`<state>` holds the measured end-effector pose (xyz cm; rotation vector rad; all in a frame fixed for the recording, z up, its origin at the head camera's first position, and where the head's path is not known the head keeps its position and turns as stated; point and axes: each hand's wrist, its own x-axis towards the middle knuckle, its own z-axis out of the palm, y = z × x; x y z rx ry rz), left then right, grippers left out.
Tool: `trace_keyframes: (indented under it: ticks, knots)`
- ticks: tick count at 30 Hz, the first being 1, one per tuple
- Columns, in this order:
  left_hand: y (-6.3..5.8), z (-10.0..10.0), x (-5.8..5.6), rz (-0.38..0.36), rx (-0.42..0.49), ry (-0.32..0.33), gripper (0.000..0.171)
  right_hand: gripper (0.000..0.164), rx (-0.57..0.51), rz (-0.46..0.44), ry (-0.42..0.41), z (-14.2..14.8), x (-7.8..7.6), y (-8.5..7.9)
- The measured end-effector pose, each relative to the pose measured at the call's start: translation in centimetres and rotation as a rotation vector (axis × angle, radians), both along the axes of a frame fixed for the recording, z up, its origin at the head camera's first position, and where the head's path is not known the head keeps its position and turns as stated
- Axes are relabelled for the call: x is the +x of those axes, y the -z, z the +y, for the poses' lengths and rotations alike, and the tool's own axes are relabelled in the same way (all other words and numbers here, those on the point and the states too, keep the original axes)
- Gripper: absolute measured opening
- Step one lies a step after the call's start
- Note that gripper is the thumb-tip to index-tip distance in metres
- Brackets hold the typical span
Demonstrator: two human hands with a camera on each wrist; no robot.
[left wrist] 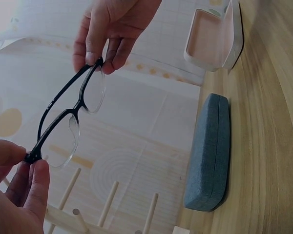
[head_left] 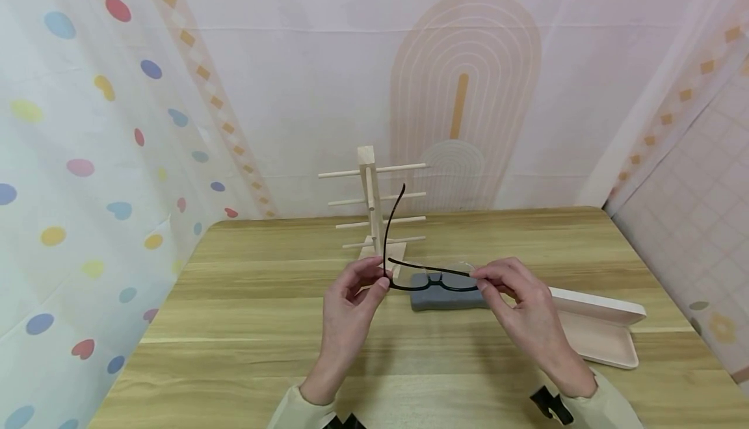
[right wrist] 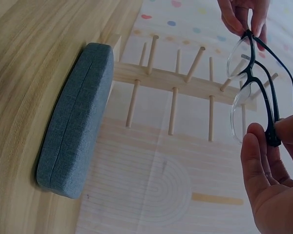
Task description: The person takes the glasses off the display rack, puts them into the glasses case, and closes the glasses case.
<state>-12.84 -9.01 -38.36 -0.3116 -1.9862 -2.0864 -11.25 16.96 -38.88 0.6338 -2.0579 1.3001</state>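
A pair of black half-rim glasses [head_left: 434, 282] is held up above the table between both hands. My left hand [head_left: 354, 299] pinches the frame's left corner at the hinge, thumb against fingers. The opposite corner is pinched by my right hand [head_left: 523, 309]. One temple arm stands up and away from the left corner; the other crosses behind the lenses from the right corner. In the left wrist view the clear lenses hang below the dark brow line [left wrist: 75, 109]. Behind and below the glasses lies a closed blue-grey glasses case [head_left: 445, 298], partly covered by them in the head view.
A wooden display stand [head_left: 374, 201] with several side pegs rises at the table's back, just beyond the glasses. An open white case with a pink lining [head_left: 603, 338] lies to the right, partly behind my right hand. Patterned curtains [head_left: 292, 91] border the wooden table [head_left: 234, 325].
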Motion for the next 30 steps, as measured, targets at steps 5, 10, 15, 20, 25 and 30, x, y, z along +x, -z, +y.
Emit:
trace_keyframes:
  ticks: [5, 10, 15, 20, 25, 30]
  knots:
    - [-0.02, 0.04, 0.02, 0.008, -0.011, -0.006, 0.029, 0.035, -0.004, -0.004, -0.004, -0.03, -0.01, -0.04]
    - [-0.03, 0.01, 0.08, 0.003, -0.005, -0.007, 0.03, 0.034, 0.002, -0.018, 0.002, -0.04, 0.08, -0.16]
    - [-0.02, 0.0, 0.16, -0.008, -0.003, -0.009, 0.031, 0.033, 0.015, -0.04, 0.016, -0.04, 0.25, -0.26]
    - [-0.04, 0.06, 0.17, 0.0, 0.002, -0.013, 0.029, 0.032, 0.018, -0.056, 0.022, -0.05, 0.34, -0.29]
    - [-0.05, 0.28, 0.06, 0.035, 0.007, -0.014, 0.024, 0.03, 0.027, -0.064, 0.018, 0.0, 0.32, -0.21]
    - [-0.04, 0.4, 0.0, 0.05, 0.011, -0.018, 0.022, 0.03, 0.029, -0.057, 0.019, 0.02, 0.27, -0.08]
